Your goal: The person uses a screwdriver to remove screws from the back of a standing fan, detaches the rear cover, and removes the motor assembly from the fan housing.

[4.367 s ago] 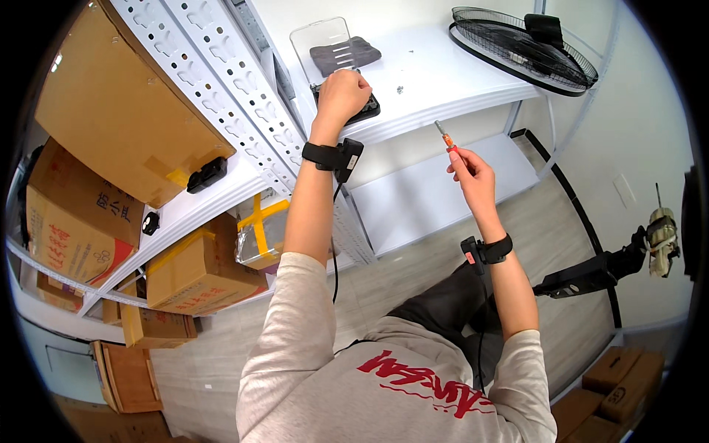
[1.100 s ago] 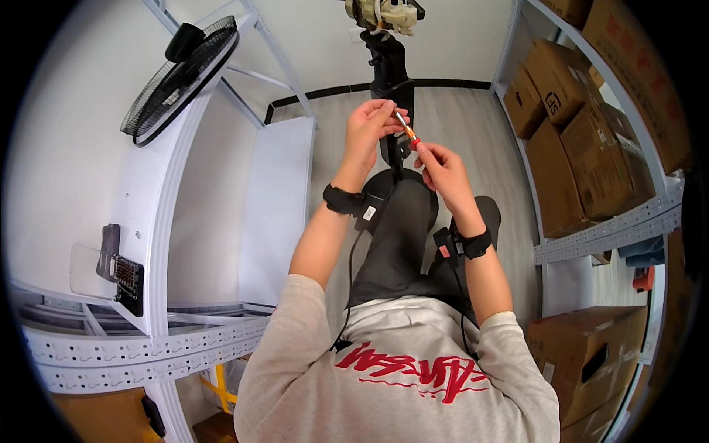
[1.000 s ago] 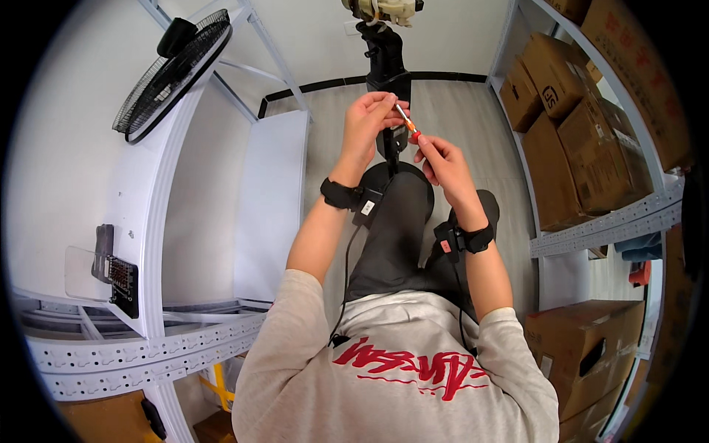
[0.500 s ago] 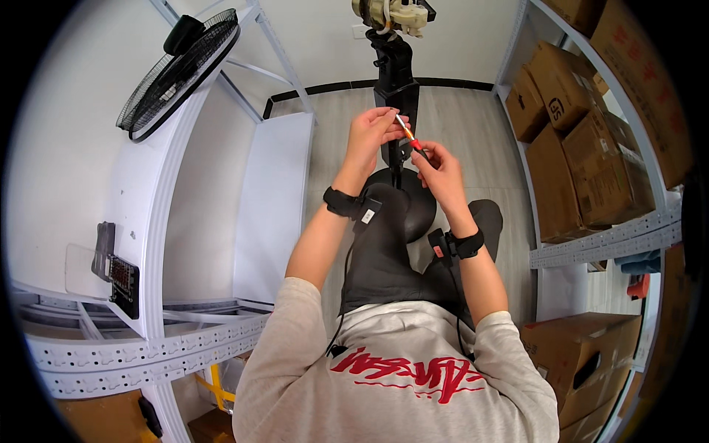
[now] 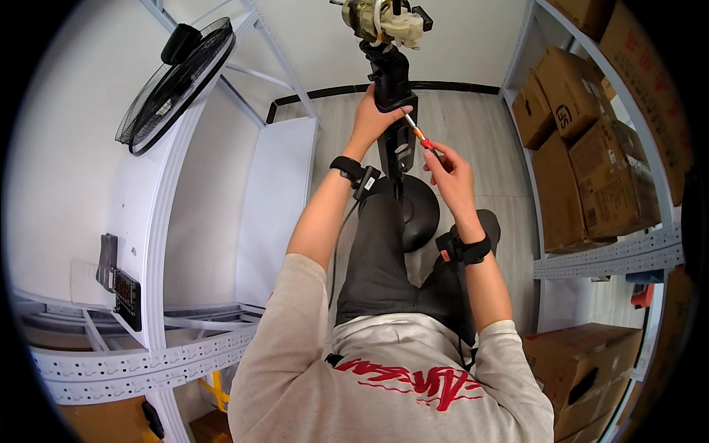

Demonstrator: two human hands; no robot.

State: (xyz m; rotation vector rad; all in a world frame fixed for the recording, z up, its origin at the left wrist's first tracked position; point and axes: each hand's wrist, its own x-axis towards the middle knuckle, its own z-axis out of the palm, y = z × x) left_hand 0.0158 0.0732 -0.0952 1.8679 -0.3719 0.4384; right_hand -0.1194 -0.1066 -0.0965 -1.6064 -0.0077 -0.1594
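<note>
A black pedestal fan stand rises before me, its bare motor at the top and its round base near my knees. My left hand is closed around the stand's black housing below the motor, fingers hidden behind it and thumb toward me. In my right hand is a screwdriver with a red and black handle. Its shaft slants up and left to the housing, with the tip close by my left thumb. Whether the tip sits on a screw is too small to tell.
On the left shelf lie a black fan grille and a dark panel with small parts. Cardboard boxes fill the right rack, and another box stands lower right. A cable runs from my left wrist strap.
My left hand has moved off the screwdriver's tip and onto the fan stand's housing. My right hand has brought the screwdriver to that housing. The view has shifted slightly.
</note>
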